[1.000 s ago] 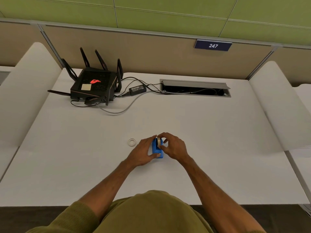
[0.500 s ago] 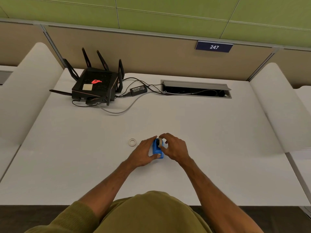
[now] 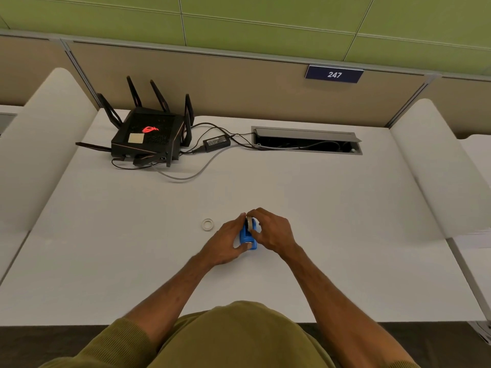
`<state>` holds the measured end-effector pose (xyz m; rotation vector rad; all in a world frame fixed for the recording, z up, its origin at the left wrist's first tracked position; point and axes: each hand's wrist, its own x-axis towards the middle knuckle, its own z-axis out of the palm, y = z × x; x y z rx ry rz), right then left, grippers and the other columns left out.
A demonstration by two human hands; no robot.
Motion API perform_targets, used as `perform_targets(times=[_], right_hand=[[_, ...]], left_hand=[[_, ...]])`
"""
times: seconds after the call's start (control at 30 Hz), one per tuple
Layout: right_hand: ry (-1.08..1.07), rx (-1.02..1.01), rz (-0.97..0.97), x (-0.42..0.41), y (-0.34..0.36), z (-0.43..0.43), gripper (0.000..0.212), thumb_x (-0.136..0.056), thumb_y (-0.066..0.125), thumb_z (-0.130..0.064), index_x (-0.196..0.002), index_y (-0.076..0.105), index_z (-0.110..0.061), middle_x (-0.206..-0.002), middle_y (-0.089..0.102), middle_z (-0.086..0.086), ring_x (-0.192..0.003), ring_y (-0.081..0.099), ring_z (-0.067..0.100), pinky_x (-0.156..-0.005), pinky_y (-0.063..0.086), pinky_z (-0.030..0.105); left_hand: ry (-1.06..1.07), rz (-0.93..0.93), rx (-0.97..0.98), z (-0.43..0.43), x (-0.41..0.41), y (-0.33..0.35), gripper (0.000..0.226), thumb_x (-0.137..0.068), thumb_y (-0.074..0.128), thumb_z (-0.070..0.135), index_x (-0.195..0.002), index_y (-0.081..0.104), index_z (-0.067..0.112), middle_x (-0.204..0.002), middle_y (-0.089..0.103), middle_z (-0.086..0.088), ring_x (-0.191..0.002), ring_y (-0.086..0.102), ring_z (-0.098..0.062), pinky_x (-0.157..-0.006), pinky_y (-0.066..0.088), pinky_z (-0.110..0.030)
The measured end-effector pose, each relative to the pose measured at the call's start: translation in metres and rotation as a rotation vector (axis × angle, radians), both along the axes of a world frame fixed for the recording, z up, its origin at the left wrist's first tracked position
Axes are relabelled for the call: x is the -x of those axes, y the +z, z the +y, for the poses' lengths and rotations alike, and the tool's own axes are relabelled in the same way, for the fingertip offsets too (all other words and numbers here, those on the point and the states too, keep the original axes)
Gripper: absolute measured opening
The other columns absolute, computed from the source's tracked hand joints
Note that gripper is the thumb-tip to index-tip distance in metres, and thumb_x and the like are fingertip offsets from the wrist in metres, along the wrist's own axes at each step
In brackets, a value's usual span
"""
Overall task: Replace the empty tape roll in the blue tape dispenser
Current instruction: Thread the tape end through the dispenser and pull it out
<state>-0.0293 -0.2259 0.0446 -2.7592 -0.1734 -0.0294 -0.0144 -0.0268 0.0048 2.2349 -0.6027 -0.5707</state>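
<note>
A small blue tape dispenser point(image 3: 248, 238) stands on the white desk point(image 3: 332, 221) in front of me. My left hand point(image 3: 225, 243) grips its left side, thumb near the front end. My right hand point(image 3: 271, 232) pinches a tape roll point(image 3: 249, 223) that sits upright at the dispenser's far end, fingers curled over its top. An empty white tape core point(image 3: 207, 224) lies flat on the desk just left of my left hand.
A black router point(image 3: 148, 138) with antennas stands at the back left, cables and a power brick point(image 3: 216, 142) running to an open cable tray point(image 3: 305, 140) at the back. White side dividers point(image 3: 430, 166) flank the desk.
My right hand's fingers have shifted slightly over the roll at the dispenser's far end. The left hand and the dispenser stay in place.
</note>
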Motion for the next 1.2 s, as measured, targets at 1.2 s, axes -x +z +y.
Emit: perform_targets(times=[1.2], right_hand=[[0.092,0.149,-0.145,-0.001,-0.001,-0.003,0.006,-0.091,0.072,-0.028,-0.092,0.077,-0.026,-0.091,0.074,-0.010,-0.072,0.068,0.015,-0.053,0.039,0.027]], left_hand=[[0.179,-0.092,-0.014,-0.019,-0.010,0.001,0.045,-0.098,0.065,0.048,-0.136,0.052,0.027,-0.132,0.065,0.004,-0.119,0.060,-0.018,-0.102,0.053,-0.038]])
